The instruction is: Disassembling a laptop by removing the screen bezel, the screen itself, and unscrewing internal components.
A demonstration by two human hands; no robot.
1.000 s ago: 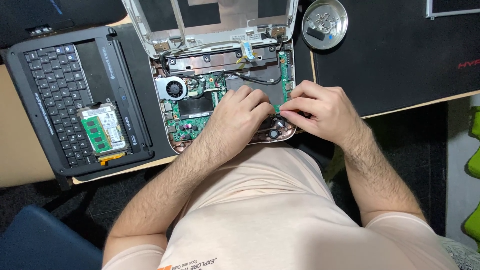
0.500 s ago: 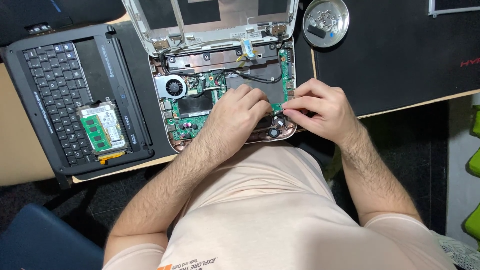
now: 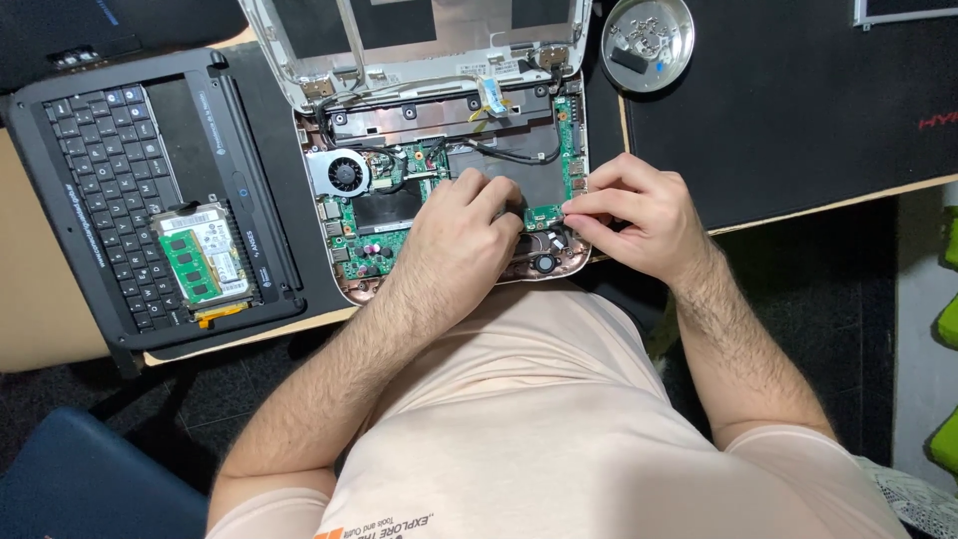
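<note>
An opened small laptop base (image 3: 344, 120) lies on the desk with its green motherboard (image 3: 364, 245), round fan (image 3: 344, 175) and black cables exposed. My left hand (image 3: 459, 240) rests on the board's lower middle, fingertips pressing near a small green daughter board (image 3: 544, 213). My right hand (image 3: 639, 215) pinches the right edge of that small board between thumb and fingers. The laptop's lid frame (image 3: 419, 40) lies open behind.
A removed black keyboard panel (image 3: 110, 190) lies at left, with a hard drive and green memory sticks (image 3: 200, 255) on it. A round metal dish (image 3: 649, 40) with screws sits at the back. A black mat (image 3: 798, 110) covers the right side.
Both hands shifted slightly up on the board. My right hand's fingers now pinch the small green board's edge.
</note>
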